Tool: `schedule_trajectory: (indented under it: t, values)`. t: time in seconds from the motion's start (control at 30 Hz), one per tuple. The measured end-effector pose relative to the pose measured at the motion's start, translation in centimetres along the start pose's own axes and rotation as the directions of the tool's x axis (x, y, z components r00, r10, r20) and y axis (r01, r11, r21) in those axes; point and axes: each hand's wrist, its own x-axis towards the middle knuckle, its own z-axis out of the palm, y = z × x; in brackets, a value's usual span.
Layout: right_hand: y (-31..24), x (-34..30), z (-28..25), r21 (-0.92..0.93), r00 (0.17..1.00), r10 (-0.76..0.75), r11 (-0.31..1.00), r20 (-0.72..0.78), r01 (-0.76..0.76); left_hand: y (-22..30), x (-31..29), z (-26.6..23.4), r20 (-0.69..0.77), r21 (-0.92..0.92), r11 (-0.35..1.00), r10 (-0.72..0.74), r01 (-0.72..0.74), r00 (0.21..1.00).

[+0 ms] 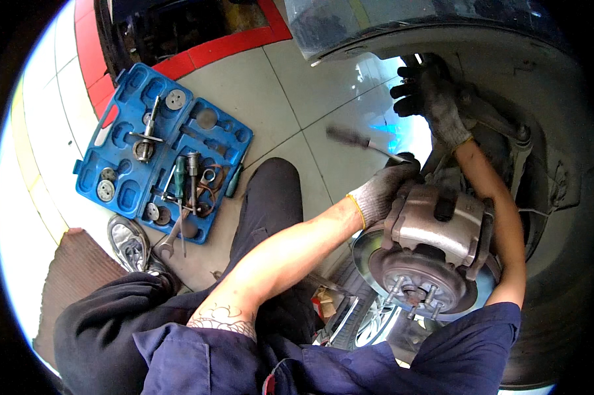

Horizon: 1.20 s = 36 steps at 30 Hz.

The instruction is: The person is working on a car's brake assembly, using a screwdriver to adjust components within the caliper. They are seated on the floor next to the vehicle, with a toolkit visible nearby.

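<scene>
My left hand (386, 187), in a grey knit glove with dark fingers, is closed at the back edge of the brake caliper (445, 220). A screwdriver (351, 137) sticks out from its fingers, dark handle pointing away to the left and blurred. Its metal shaft runs into the glove, so the tip is hidden. The bare metal caliper sits over the brake disc (369, 247), and the wheel hub (412, 289) with several studs faces me. My right hand (435, 99), gloved alike, reaches past the caliper into the wheel arch, fingers spread, holding nothing visible.
A blue tool case (149, 178) lies unfolded on the tiled floor at left, with round discs and screwdrivers in it. A wrench (172, 242) lies by my shoe (131, 243). The car fender (402, 29) overhangs at upper right. A wheel (376, 322) lies below the hub.
</scene>
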Motion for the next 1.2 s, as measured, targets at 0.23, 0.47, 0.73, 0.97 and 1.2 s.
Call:
schedule_trajectory:
  t: [0.23,0.47,0.73,0.97,1.2]
  values:
    - [2.5,2.7,-1.0,0.114,0.997,0.019,0.993,0.073,-0.027,2.3,0.4,0.4,-0.111,0.597,0.799,0.166,-0.068,0.980]
    - [1.1,1.0,-0.6,0.090,0.999,-0.021,0.996,-0.045,0.025,0.2,0.4,-0.3,0.003,0.088,0.995,0.050,-0.050,0.999]
    - [1.8,1.1,-3.1,0.073,0.999,0.036,0.997,-0.023,-0.034,1.7,0.6,2.6,-0.082,0.689,0.715,0.246,-0.124,0.966]
    - [1.9,1.3,-1.8,0.010,0.997,-0.062,0.998,-0.049,0.062,-0.1,0.3,-0.2,0.020,0.054,0.998,0.009,-0.010,1.000]
    - [1.6,1.1,-2.2,0.135,0.997,0.032,0.991,-0.069,-0.022,1.5,0.7,2.1,-0.075,0.601,0.792,0.186,-0.104,0.980]
